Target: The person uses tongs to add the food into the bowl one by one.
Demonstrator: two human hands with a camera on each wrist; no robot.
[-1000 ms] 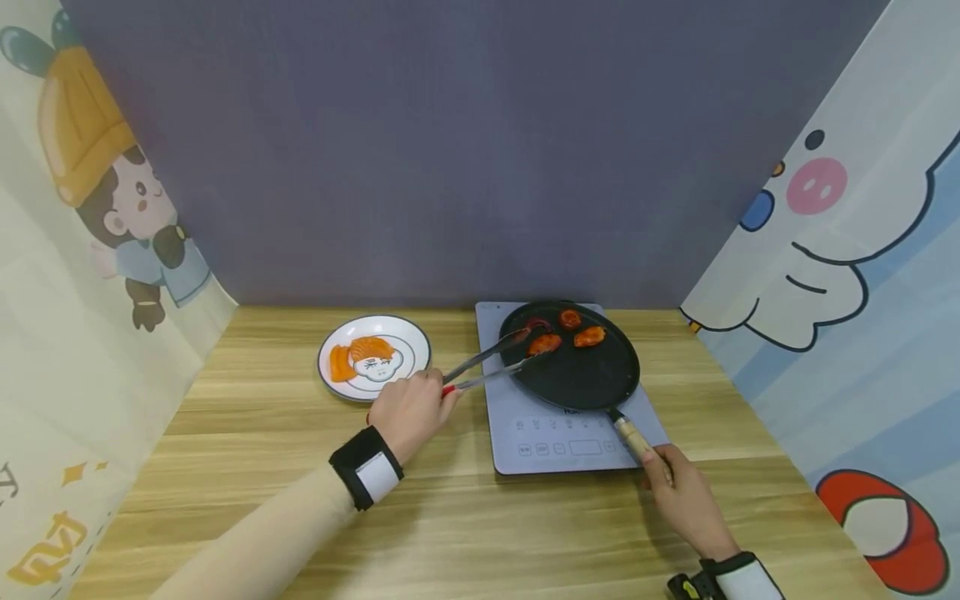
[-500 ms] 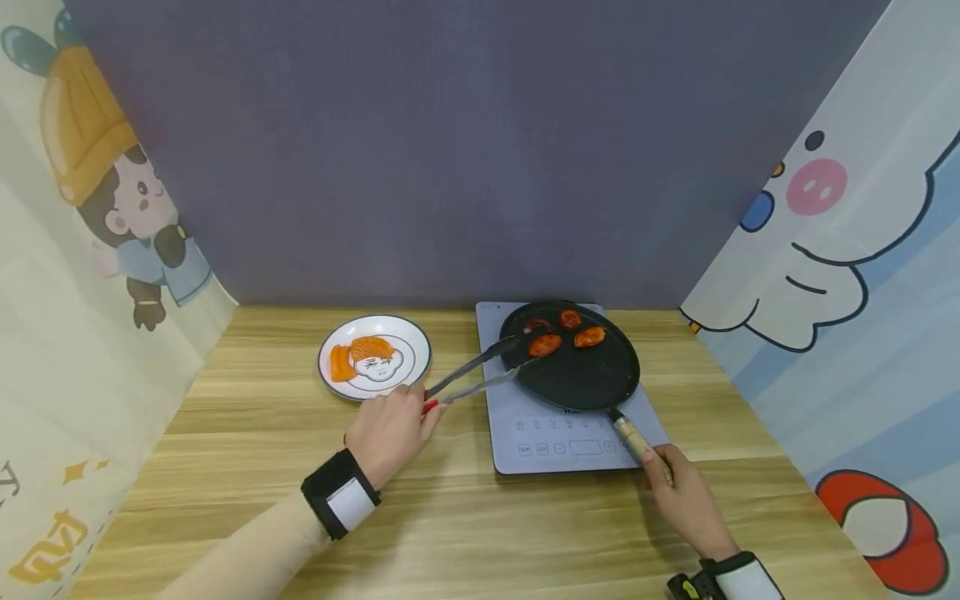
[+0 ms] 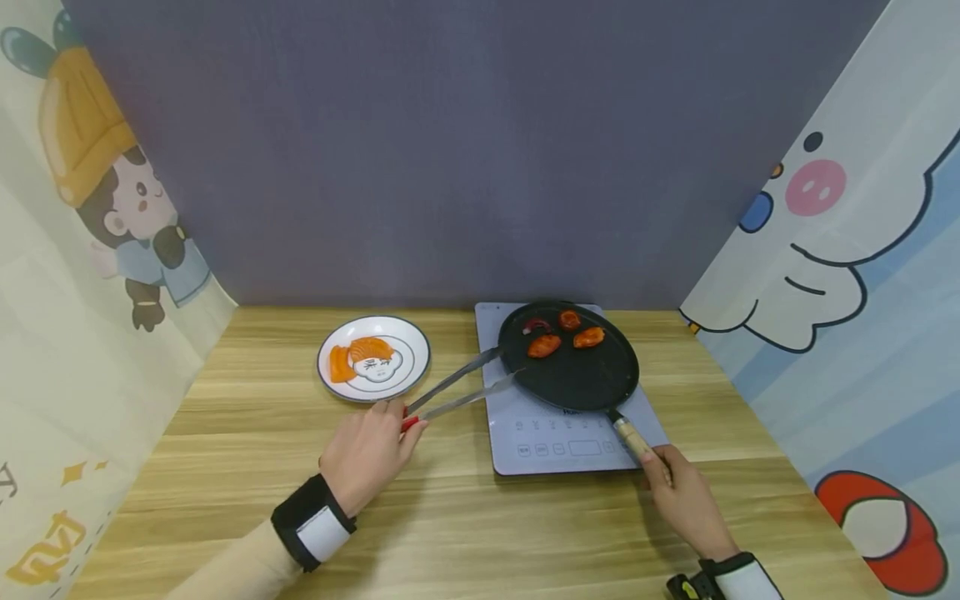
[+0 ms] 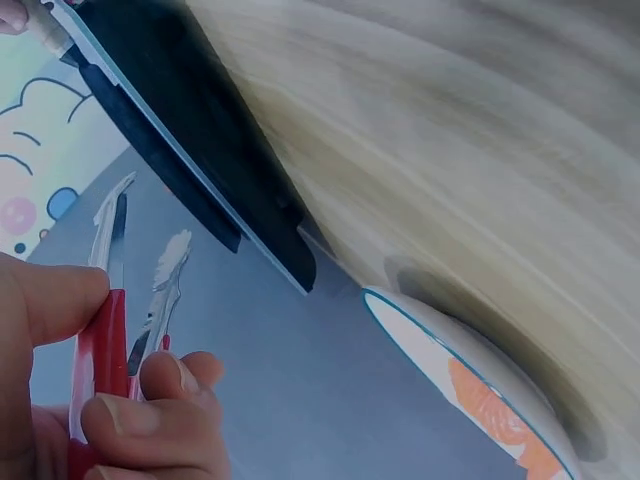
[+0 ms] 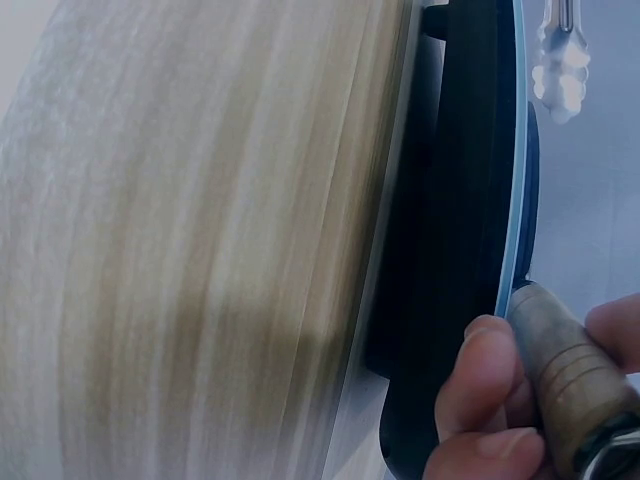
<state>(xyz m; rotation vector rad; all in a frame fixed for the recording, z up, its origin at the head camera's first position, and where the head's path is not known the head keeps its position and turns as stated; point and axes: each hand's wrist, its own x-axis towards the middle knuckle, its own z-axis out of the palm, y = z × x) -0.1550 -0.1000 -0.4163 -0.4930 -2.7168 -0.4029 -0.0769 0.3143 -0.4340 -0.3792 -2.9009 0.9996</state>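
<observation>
My left hand (image 3: 369,450) grips metal tongs (image 3: 459,402) by their red handle (image 4: 110,345). The tongs' arms are spread, with nothing between their tips, which overlap the left rim of a black frying pan (image 3: 585,379) in the head view. Several reddish-orange pieces of food lie in the pan, among them a plump piece (image 3: 543,346) on the left, another piece (image 3: 588,337) to its right, and a curled dark-red piece (image 3: 536,325) behind. My right hand (image 3: 686,500) holds the pan's wooden handle (image 3: 632,437), also seen in the right wrist view. The pan rests on a white induction cooker (image 3: 555,450).
A white plate (image 3: 411,354) with a dark rim and a printed face stands left of the cooker, bearing orange slices (image 3: 367,348) that look like salmon. A grey panel (image 3: 450,150) rises behind the wooden table (image 3: 247,417), and printed curtains hang on both sides.
My left hand has drawn the tongs back toward the lower left, away from the food. The food pieces stay in the pan, and my right hand has kept its place on the handle.
</observation>
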